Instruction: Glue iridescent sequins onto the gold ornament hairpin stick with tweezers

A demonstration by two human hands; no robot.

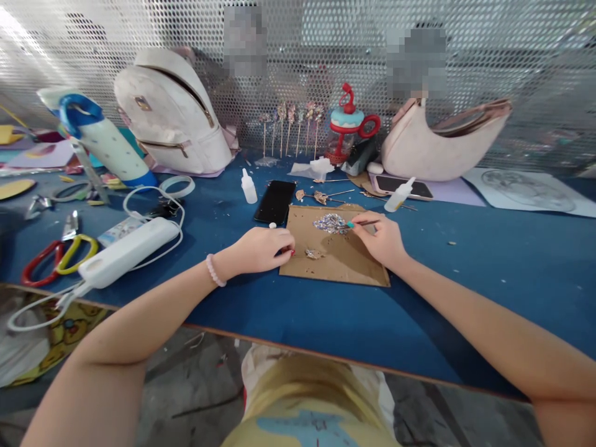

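Observation:
A piece of cardboard (342,264) lies before me on the blue table. A pile of small glittering beads or rhinestones (330,223) sits on its far half. My right hand (384,239) is closed around a thin, dark, stick-like tool (367,223), whose tip reaches the pile; its exact kind is unclear. At the cardboard's left edge, my left hand (267,249) is closed, fingertips pinched at the thin stem of a small ornament (315,253). That ornament lies low over the cardboard, its head pointing right.
Behind the cardboard are a black phone (275,202), glue bottles (249,187) (399,195) and stemmed ornaments (321,197). Scissors (60,251) and a white power strip (130,248) lie left. A backpack (172,118), a red cup (342,130) and a handbag (442,146) stand along the metal mesh.

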